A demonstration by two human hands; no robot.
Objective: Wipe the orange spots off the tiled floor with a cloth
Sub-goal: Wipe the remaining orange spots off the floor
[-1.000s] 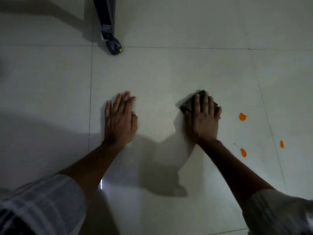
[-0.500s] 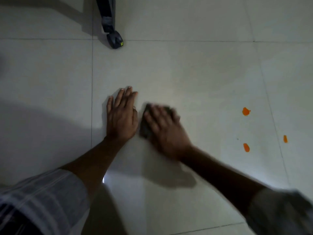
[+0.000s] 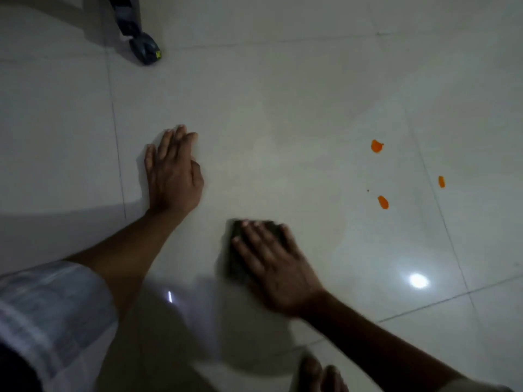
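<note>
My right hand (image 3: 276,264) lies flat with straight fingers on a dark cloth (image 3: 236,261), pressing it onto the pale tiled floor (image 3: 283,108); most of the cloth is hidden under the hand. My left hand (image 3: 172,171) rests palm down on the floor, fingers straight, to the upper left of the cloth. Three orange spots sit well to the right of both hands: one (image 3: 376,146) at the top, one (image 3: 383,202) below it, and a small one (image 3: 441,181) further right, beyond a grout line.
A dark furniture leg with a caster (image 3: 144,50) stands on the floor at the top left. My toes (image 3: 319,374) show at the bottom edge. A bright light reflection (image 3: 418,280) glares on the tile at the right.
My right hand has swept the cloth from the right, past the left hand, and then down toward me. The left hand has stayed planted. The orange spots are unchanged.
</note>
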